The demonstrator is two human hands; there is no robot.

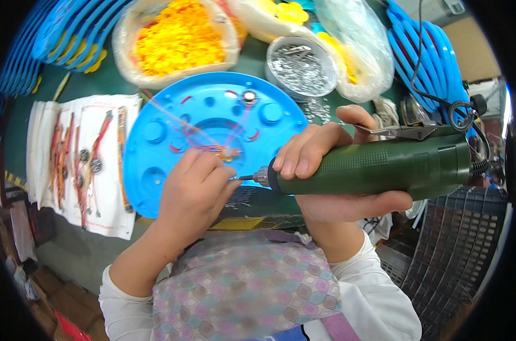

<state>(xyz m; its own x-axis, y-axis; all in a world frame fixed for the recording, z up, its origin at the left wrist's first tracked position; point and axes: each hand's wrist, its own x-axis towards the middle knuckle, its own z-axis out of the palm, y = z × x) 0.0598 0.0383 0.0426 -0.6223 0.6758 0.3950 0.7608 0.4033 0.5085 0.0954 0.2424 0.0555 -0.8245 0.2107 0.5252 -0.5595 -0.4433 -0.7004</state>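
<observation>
A person's right hand [310,150] is wrapped around a green electric screwdriver [377,165], its bit [247,178] pointing toward the curled left hand [194,184]; whether that hand grips anything is unclear. Just beyond it, a blue plastic shell [204,85] lies on the green table [250,59].

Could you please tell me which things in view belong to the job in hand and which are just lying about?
Likely in the job:
green power tool, in the right hand
blue plastic part with wires, by the left hand
bowl of metal pieces

Likely lying about:
black crate
bag of yellow pieces
</observation>
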